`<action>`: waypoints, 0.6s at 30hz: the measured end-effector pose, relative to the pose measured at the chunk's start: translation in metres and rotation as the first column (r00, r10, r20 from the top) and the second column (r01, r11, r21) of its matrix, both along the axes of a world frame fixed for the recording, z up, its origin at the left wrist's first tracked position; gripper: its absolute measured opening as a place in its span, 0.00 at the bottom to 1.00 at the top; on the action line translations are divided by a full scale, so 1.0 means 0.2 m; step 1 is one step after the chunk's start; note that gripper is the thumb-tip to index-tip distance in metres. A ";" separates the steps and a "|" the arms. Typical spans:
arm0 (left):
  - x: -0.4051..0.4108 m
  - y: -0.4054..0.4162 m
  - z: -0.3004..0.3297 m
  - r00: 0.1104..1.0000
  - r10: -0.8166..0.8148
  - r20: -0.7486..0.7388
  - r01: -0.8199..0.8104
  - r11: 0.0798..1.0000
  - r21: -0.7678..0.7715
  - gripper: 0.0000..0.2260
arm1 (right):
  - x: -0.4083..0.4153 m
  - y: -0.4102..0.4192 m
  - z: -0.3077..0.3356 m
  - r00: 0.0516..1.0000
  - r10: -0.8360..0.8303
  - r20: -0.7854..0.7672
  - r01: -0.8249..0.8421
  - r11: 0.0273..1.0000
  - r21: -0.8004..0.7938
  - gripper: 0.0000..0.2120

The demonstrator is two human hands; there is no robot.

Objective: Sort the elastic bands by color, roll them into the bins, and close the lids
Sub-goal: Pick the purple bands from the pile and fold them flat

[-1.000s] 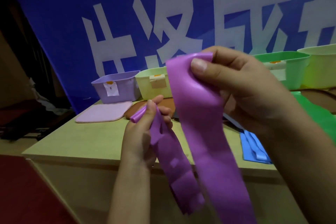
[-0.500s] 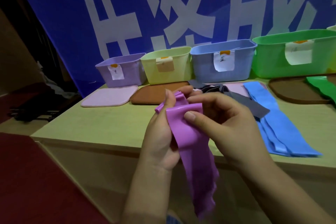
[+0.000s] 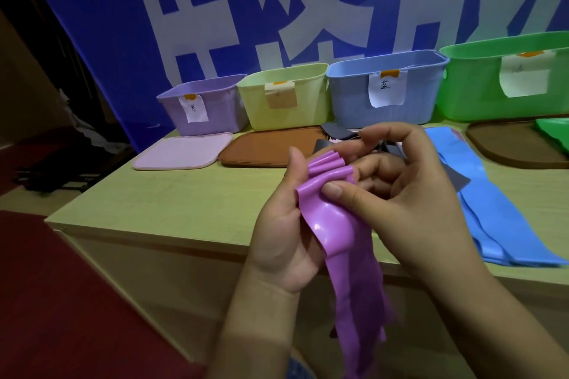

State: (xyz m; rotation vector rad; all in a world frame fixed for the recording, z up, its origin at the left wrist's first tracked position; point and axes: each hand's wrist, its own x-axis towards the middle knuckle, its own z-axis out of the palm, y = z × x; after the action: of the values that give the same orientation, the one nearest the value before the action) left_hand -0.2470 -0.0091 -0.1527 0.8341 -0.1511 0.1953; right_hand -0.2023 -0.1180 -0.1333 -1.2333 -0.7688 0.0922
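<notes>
Both hands raised before pale wooden surface [image 3: 191, 200]. Left hand [image 3: 281, 234] cradled, right hand [image 3: 400, 194] pinched gathered top of purple rubber elastic band [image 3: 332, 224]; remainder hung between wrists.

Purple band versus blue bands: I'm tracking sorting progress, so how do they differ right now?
The purple band is held in the air by both the left hand and the right hand, its top end bunched; the blue bands lie flat on the table, untouched. The purple band's tail hangs below the table edge; the blue bands stay on top. Neither is in a bin yet.
</notes>
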 end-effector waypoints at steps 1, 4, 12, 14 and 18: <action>0.00 0.00 0.00 1.000 0.000 0.011 0.000 1.000 0.000 0.26 | 0.00 0.00 -0.01 1.000 -0.017 0.014 0.017 1.000 0.002 0.24; -0.01 0.01 0.00 0.999 0.002 0.045 -0.003 1.000 0.009 0.32 | 0.01 0.01 -0.02 0.998 -0.055 0.044 0.055 0.999 -0.001 0.24; -0.04 -0.01 0.01 0.983 0.099 0.154 -0.131 0.969 0.210 0.18 | 0.00 0.00 -0.02 0.997 -0.039 0.067 0.038 0.999 0.009 0.23; -0.04 -0.01 0.02 0.983 0.133 0.126 -0.159 0.961 0.226 0.16 | 0.01 0.00 -0.01 0.998 -0.023 0.050 0.022 1.000 0.013 0.23; -0.04 0.05 0.09 0.959 0.236 0.156 -0.269 0.931 0.248 0.14 | 0.02 -0.01 -0.07 0.995 0.044 0.094 -0.045 0.999 0.008 0.29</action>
State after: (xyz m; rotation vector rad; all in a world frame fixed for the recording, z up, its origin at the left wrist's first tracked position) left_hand -0.2547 0.0006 -0.1348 1.1117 -0.1886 0.4785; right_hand -0.1978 -0.1200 -0.1473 -1.2179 -0.8770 0.0673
